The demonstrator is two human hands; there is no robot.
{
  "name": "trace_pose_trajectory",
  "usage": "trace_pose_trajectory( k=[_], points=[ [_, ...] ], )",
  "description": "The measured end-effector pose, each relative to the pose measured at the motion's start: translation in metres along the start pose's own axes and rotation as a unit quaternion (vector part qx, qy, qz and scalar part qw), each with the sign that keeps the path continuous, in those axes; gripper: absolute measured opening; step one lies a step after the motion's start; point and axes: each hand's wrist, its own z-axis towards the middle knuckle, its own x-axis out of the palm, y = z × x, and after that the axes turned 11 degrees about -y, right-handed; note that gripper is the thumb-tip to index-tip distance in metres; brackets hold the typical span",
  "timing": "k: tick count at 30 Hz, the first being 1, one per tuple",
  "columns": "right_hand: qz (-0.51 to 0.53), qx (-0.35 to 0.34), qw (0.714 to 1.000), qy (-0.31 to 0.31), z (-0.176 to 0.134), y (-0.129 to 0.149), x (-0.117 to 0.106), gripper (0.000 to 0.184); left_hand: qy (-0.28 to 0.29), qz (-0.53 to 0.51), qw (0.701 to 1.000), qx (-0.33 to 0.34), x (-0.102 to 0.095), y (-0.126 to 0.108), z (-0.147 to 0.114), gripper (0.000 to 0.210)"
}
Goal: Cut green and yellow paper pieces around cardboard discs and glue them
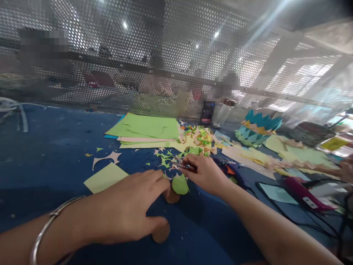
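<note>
In the head view my right hand [206,173] grips a pair of small scissors [185,167] by dark reddish handles, with the blades pointing left over paper scraps. My left hand [132,208] is bent over the blue table, thumb and fingers apart and nothing between them. Just beyond its fingertips lies a round light-green paper piece [180,184]; whether a finger touches it I cannot tell. A pale yellow-green paper square [107,177] lies partly behind my left hand. Green and cream offcuts [165,160] are scattered around the scissor tips.
Stacked coloured sheets [149,127] lie at the back, beside a pile of curled paper pieces [202,138]. A clear bottle [225,112] stands by the perforated metal screen [176,44]. To the right are a teal paper crown [256,129], a magenta tool [306,195] and black cables.
</note>
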Motion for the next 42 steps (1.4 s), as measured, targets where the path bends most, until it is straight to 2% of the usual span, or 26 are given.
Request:
trace_pose_trajectory(
  k=[1, 3, 8, 11, 12, 14, 16, 19, 23, 27, 30, 34, 37, 39, 42],
  points=[
    [0.007, 0.001, 1.000, 0.002, 0.000, 0.000, 0.000, 0.020, 0.058, -0.012, 0.998, -0.019, -0.005, -0.004, -0.001, 0.027],
    [0.023, 0.000, 1.000, 0.007, 0.000, 0.001, -0.001, 0.017, 0.120, -0.009, 0.992, -0.044, -0.012, -0.013, -0.001, 0.024],
    [0.079, -0.003, 0.997, 0.024, -0.003, 0.002, -0.001, 0.017, 0.166, -0.027, 0.982, -0.081, -0.012, -0.021, 0.004, 0.016],
    [0.143, -0.003, 0.988, 0.059, -0.004, 0.003, -0.001, 0.021, 0.156, -0.117, 0.974, -0.117, -0.004, -0.009, 0.013, 0.010],
    [0.164, -0.005, 0.984, 0.072, -0.005, 0.003, -0.001, 0.022, 0.135, -0.157, 0.970, -0.126, -0.001, -0.003, 0.017, 0.014],
    [0.199, -0.007, 0.975, 0.093, -0.005, 0.004, -0.002, 0.024, 0.050, -0.211, 0.966, -0.138, 0.004, 0.009, 0.024, 0.019],
    [0.226, -0.002, 0.968, 0.105, -0.005, 0.005, -0.004, 0.027, 0.003, -0.243, 0.961, -0.135, 0.009, 0.018, 0.031, 0.019],
    [0.254, 0.011, 0.961, 0.106, -0.003, 0.006, -0.007, 0.029, -0.028, -0.270, 0.952, -0.143, 0.012, 0.023, 0.036, 0.021],
    [0.232, -0.002, 0.969, 0.090, -0.002, 0.006, -0.008, 0.020, -0.049, -0.277, 0.948, -0.151, 0.014, 0.020, 0.036, 0.022],
    [0.203, -0.017, 0.975, 0.090, -0.002, 0.007, -0.008, 0.015, -0.046, -0.281, 0.948, -0.145, 0.016, 0.021, 0.036, 0.030],
    [0.181, -0.022, 0.979, 0.095, -0.003, 0.008, -0.009, 0.015, -0.014, -0.231, 0.963, -0.142, 0.014, 0.024, 0.036, 0.036],
    [0.141, -0.018, 0.978, 0.156, -0.003, 0.006, -0.008, 0.010, 0.042, -0.147, 0.979, -0.135, 0.005, 0.022, 0.033, 0.037],
    [0.122, -0.012, 0.975, 0.187, -0.002, 0.003, -0.006, 0.006, 0.043, -0.106, 0.983, -0.143, -0.001, 0.014, 0.031, 0.040],
    [0.111, -0.008, 0.977, 0.183, -0.001, 0.003, -0.005, 0.003, 0.047, -0.103, 0.982, -0.153, -0.003, 0.011, 0.029, 0.042],
    [0.082, -0.013, 0.984, 0.155, -0.001, 0.002, -0.006, 0.009, 0.093, -0.093, 0.977, -0.165, -0.004, 0.014, 0.026, 0.045]
  ],
)
